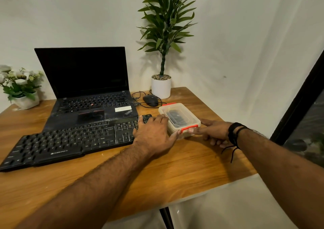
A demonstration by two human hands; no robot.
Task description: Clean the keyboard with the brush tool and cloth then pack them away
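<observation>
The left hand [153,134] lies at the centre of the frame, its fingers straight and close together along the left side of the box [178,119], thumb tip touching the near corner beside the orange clip [188,129]. The right hand [214,132], just right of centre, presses its thumb against that same near clip, while its forefinger stretches along the box's right side; the other fingers are curled under the palm. A black band [234,132] with loose cords circles the right wrist.

The box is small, cloudy clear plastic with a shut lid, a second orange clip at its far end, and something dark inside that cannot be made out. It sits on the wooden table [175,167], touching the right end of the keyboard [70,141].

The keyboard is black, lying slantwise across the lower left, with "ZEBRONICS" in white on its front edge. Behind it stands an open black laptop [87,92], screen dark, with a white sticker too blurred to read. A black corded mouse [150,100] and a potted plant [161,85] sit beyond the box; a pot of white flowers [21,88] is at the far left.
</observation>
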